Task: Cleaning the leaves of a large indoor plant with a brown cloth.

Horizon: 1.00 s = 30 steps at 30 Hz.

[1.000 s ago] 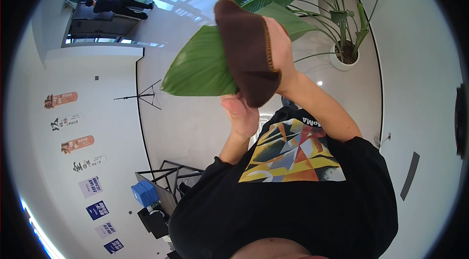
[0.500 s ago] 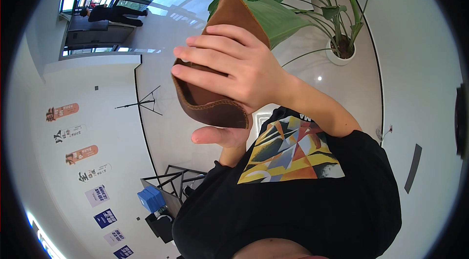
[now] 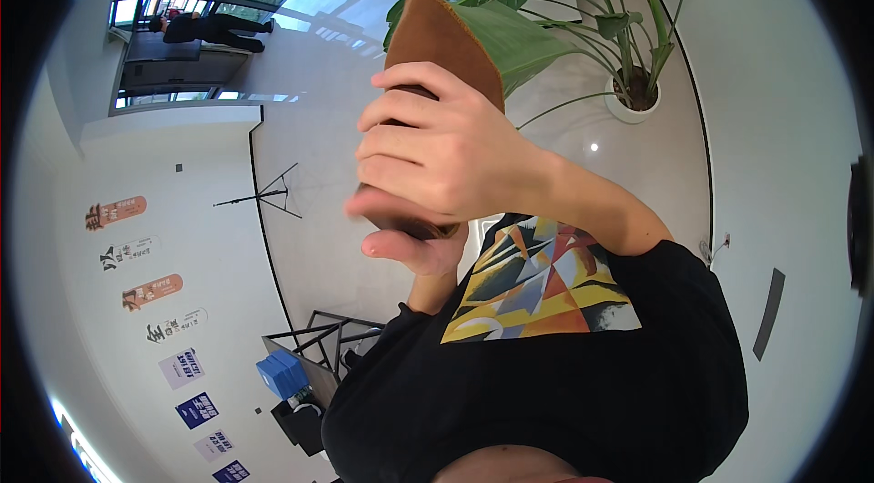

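Note:
A brown leather pouch point(image 3: 442, 32) with a stitched edge is held up in front of my chest. Its pointed flap stands above my right hand point(image 3: 446, 142), whose curled fingers wrap across the front of the pouch and hide most of its middle. Below, my left hand point(image 3: 414, 251) grips the pouch's lower end, its thumb pointing left. Dark leather shows between the two hands. Near there a fingertip is smeared by motion. The far side of the pouch and most of my left fingers are hidden.
A potted plant point(image 3: 633, 101) with broad leaves stands on the floor behind the pouch. A black tripod stand point(image 3: 264, 194) is to the left. Lower left are a black metal frame point(image 3: 319, 337) and a blue box point(image 3: 282, 374). Another person point(image 3: 214, 28) stands by the far windows.
My right fingers have curled in from a flatter spread. The pouch's lower part, which gaped open before, is now squeezed together and mostly covered.

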Tool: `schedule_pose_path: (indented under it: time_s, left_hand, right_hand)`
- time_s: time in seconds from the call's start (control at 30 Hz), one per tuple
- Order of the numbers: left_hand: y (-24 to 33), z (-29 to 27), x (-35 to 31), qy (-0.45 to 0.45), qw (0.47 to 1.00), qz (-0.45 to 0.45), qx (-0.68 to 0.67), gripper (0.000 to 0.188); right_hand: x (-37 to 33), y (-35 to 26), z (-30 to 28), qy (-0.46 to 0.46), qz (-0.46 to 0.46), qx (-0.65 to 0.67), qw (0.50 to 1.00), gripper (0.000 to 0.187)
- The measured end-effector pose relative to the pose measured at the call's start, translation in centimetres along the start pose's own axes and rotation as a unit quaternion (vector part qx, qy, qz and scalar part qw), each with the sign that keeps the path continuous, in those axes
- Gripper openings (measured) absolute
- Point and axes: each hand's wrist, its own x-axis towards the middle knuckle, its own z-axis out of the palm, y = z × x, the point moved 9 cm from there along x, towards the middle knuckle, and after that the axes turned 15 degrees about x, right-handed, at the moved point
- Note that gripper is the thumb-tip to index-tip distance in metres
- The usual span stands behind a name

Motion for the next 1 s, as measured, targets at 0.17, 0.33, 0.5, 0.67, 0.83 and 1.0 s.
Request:
schedule_pose_path:
  time_s: [0.17,0.33,0.5,0.67,0.83,1.0]
  left_hand:
    - [-0.5,-2.1,-1.4,0.067,0.997,-0.017,-0.041,0.091]
    - [-1.0,-1.4,-0.9,-0.039,0.985,0.035,-0.162,0.082]
    - [-1.7,-1.8,-1.4,-0.036,0.993,-0.011,-0.113,0.078]
    - [-2.6,-1.1,-1.9,-0.038,0.995,-0.076,-0.058,0.077]
    - [1.1,-1.6,-0.7,0.005,0.992,-0.098,0.08,0.062]
    - [-2.0,1.4,1.7,-0.003,0.978,-0.12,0.168,0.018]
  right_hand:
    - [0.8,-0.3,0.2,-0.057,0.033,0.035,0.997,0.035]
    - [0.3,-0.4,1.4,-0.136,0.037,0.045,0.989,0.031]
    - [0.9,-1.0,2.6,-0.148,0.052,0.066,0.985,0.022]
    - [3.5,-0.1,-0.8,0.051,0.076,0.143,0.985,0.015]
    - [8.2,2.3,-0.6,0.236,0.084,0.305,0.919,0.019]
    - [7.5,5.0,-9.0,0.242,0.112,0.429,0.863,0.011]
